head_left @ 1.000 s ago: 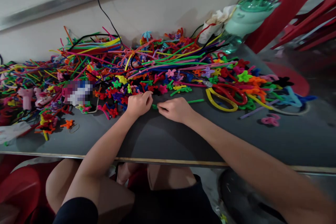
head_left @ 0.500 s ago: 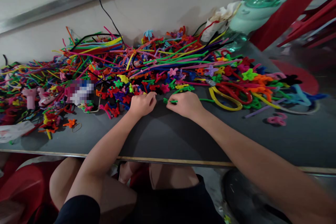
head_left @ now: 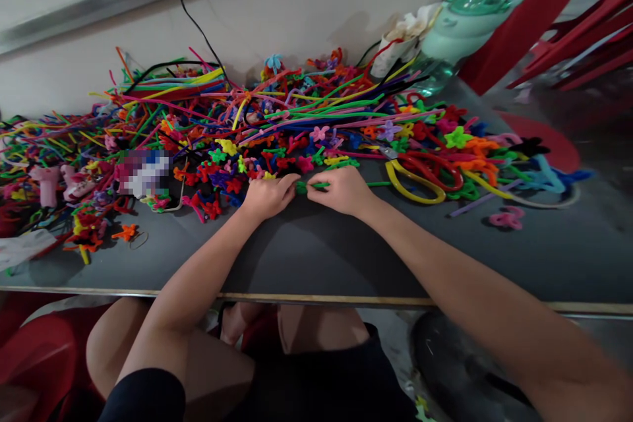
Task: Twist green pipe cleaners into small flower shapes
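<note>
Between my two hands is a green pipe cleaner (head_left: pixel 301 188), bunched into a small curled shape at its left end. My left hand (head_left: pixel 270 196) pinches that bunched end between thumb and fingers. My right hand (head_left: pixel 342 190) is closed around the stem just to the right, and the straight tail runs out past it toward the scissors (head_left: pixel 418 184) with one yellow and one red handle. Pipe-cleaner flowers, a pink one (head_left: pixel 305 163) among them, lie just beyond my fingers.
A long heap of coloured pipe cleaners (head_left: pixel 316 105) and finished shapes runs along the wall. A green bottle (head_left: pixel 452 33) stands at the back right beside a white paper roll (head_left: pixel 388 56). A pink twisted piece (head_left: pixel 507 217) lies on the dark table (head_left: pixel 316 257).
My left hand has closed onto the green pipe cleaner's left end; before, it was apart from it. The two hands are now closer together. The view has shifted slightly.
</note>
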The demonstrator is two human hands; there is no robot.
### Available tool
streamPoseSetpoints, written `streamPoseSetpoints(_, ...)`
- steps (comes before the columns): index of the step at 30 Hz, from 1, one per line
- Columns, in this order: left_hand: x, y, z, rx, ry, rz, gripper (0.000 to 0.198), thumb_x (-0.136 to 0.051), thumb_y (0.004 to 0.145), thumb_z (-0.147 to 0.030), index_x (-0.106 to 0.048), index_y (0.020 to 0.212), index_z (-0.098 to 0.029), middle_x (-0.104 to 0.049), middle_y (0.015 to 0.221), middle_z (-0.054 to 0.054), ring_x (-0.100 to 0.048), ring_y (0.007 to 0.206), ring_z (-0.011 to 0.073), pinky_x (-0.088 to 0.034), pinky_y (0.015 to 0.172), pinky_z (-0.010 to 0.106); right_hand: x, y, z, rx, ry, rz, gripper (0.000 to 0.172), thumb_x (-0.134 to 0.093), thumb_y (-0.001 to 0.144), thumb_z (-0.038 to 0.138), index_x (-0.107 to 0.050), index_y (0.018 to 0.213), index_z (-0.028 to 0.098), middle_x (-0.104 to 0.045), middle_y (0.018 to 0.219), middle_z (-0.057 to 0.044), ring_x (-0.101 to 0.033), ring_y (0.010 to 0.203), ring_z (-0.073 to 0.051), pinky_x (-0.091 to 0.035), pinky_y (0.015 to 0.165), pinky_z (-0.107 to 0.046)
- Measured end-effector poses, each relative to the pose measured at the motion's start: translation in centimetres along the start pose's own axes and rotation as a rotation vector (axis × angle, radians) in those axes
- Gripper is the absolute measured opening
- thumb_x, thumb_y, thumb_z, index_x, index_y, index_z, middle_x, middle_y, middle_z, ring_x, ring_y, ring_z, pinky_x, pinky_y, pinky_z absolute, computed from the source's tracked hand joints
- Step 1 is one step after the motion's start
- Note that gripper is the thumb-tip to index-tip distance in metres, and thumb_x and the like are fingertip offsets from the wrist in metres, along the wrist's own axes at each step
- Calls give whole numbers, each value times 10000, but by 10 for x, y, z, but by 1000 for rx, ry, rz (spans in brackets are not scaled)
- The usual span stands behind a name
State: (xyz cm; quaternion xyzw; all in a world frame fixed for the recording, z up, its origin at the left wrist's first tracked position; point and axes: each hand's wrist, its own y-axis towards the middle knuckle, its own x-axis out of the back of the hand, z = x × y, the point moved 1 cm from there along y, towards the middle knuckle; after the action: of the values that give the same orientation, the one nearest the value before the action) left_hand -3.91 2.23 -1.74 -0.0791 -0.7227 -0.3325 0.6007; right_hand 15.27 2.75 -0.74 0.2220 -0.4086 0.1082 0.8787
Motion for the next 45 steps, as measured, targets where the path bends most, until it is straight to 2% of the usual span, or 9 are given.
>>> streamPoseSetpoints(5, -1, -3, 5, -178, -6, -59, 317, -430, 934, -261, -651, 1161, -267, -725, 757, 16, -630, 609, 122, -407, 527, 205, 6, 3, -1, -34, 397, 156, 247, -580, 742, 352, -735, 741, 159, -708, 700, -34, -611, 628, -145, -427, 588, -246)
streamPoseSetpoints(11, -2, -3, 5, -229, 5, -266, 274, -474, 939, -291, -675, 1113, -223, -725, 728, 14, -632, 589, 103, -392, 521, 195, 3, 10, -7, -118, 569, 251, 264, -609, 714, 400, -693, 678, 153, -639, 642, -18, -529, 592, -115, -383, 573, -250)
streamPoseSetpoints(15, 3, -3, 3, -283, 45, -250, 274, -443, 962, -279, -669, 1103, -214, -674, 639, 3, -590, 547, 87, -368, 511, 199, 3, 13, -12, -176, 639, 331, 278, -637, 693, 421, -707, 696, 152, -628, 626, -16, -494, 559, -101, -363, 548, -246)
streamPoseSetpoints(25, 12, -2, -2, -456, 87, -187, 276, -358, 967, -167, -634, 969, -161, -552, 578, -5, -525, 511, 91, -264, 470, 245, 1, 9, -16, -156, 545, 455, 302, -632, 690, 415, -746, 756, 143, -617, 581, -8, -452, 485, -88, -327, 488, -235)
streamPoseSetpoints(28, 10, -1, -6, -475, 124, -136, 278, -361, 945, -161, -631, 881, -147, -554, 573, 2, -526, 493, 107, -242, 455, 261, 3, 5, -9, -87, 427, 398, 274, -599, 718, 362, -756, 770, 144, -608, 542, 0, -447, 457, -85, -320, 476, -231)
streamPoseSetpoints(31, 12, -1, -11, -464, 150, 26, 295, -359, 923, -174, -618, 787, -139, -572, 588, 26, -545, 493, 134, -248, 451, 275, 2, 0, -3, 78, 138, 271, 215, -576, 746, 279, -762, 756, 172, -638, 538, -3, -499, 474, -101, -321, 496, -236)
streamPoseSetpoints(34, 16, 1, -17, -362, 138, 152, 272, -394, 889, -190, -635, 779, -128, -608, 621, 56, -574, 526, 162, -260, 457, 277, -3, -4, 0, 237, -141, 123, 197, -564, 766, 242, -757, 748, 207, -715, 644, -10, -586, 544, -129, -307, 505, -250)
streamPoseSetpoints(38, 23, 4, -23, -34, -28, 171, 289, -426, 870, -238, -662, 736, -136, -659, 672, 75, -580, 583, 165, -264, 483, 268, -8, -8, 4, 367, -339, -134, 248, -513, 857, 250, -755, 822, 211, -722, 644, -5, -613, 541, -121, -292, 489, -264)
streamPoseSetpoints(45, 23, 10, -29, 572, -807, 106, 232, -533, 762, -189, -610, 548, -143, -432, 435, -42, -371, 446, 63, -269, 498, 222, -7, -10, 8, 513, -495, -333, 256, -508, 917, 267, -729, 816, 185, -595, 481, 10, -510, 432, -86, -300, 490, -266)
